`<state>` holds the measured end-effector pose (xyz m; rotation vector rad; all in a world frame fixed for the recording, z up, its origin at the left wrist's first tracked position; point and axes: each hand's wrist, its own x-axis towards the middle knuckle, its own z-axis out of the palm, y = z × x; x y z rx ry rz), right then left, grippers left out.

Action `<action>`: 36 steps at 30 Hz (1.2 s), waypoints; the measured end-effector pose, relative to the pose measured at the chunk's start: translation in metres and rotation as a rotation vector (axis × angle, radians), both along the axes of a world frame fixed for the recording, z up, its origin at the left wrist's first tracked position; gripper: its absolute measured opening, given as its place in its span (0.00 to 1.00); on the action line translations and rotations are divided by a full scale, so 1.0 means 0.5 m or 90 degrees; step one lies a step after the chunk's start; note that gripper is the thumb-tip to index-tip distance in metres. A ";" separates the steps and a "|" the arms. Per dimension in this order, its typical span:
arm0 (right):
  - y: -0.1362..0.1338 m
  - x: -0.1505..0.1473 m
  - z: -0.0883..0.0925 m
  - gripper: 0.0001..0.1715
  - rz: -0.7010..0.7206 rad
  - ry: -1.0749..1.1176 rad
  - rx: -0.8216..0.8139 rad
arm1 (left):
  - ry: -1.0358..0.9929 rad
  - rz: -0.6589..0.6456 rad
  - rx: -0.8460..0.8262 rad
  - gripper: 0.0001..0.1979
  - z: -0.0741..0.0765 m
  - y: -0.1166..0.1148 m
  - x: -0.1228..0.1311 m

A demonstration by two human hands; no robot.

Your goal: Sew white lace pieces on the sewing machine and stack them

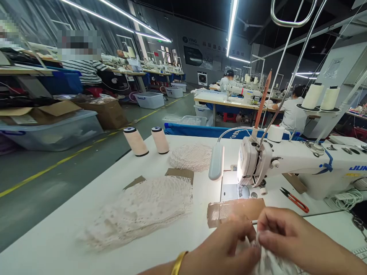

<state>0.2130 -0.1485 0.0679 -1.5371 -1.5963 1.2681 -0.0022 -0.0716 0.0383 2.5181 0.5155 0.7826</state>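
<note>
Both hands are close together at the lower right, pinching a piece of cream fabric (pixel 268 261) that hangs below them out of the frame. My left hand (pixel 229 242), with a gold bangle at its wrist, has thumb and fingers closed on the fabric. Opposite it, my right hand (pixel 289 235) grips the same edge between thumb and forefinger. Just beyond the fingers lies a strip of brown cardboard (pixel 237 210), in front of the lit needle area of a white sewing machine (pixel 286 158). A stack of cream lace pieces (pixel 149 210) spreads over the table to the left.
Red-handled thread snips (pixel 295 200) lie right of the needle. Two thread cones (pixel 136 142) stand at the table's far edge, near another lace pile (pixel 190 156). A lamp (pixel 216 160) hangs beside the machine head. Co-workers sit at other machines beyond.
</note>
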 end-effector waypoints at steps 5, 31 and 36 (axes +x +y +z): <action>0.120 -0.024 -0.067 0.09 -0.048 -0.325 0.159 | 0.074 0.164 0.050 0.09 -0.067 0.069 0.036; 0.113 -0.005 -0.149 0.16 0.062 -0.495 0.508 | 0.030 0.076 0.243 0.10 -0.083 0.106 0.019; 0.117 -0.001 -0.151 0.19 0.018 -0.503 0.503 | 0.032 0.079 0.249 0.10 -0.078 0.115 0.025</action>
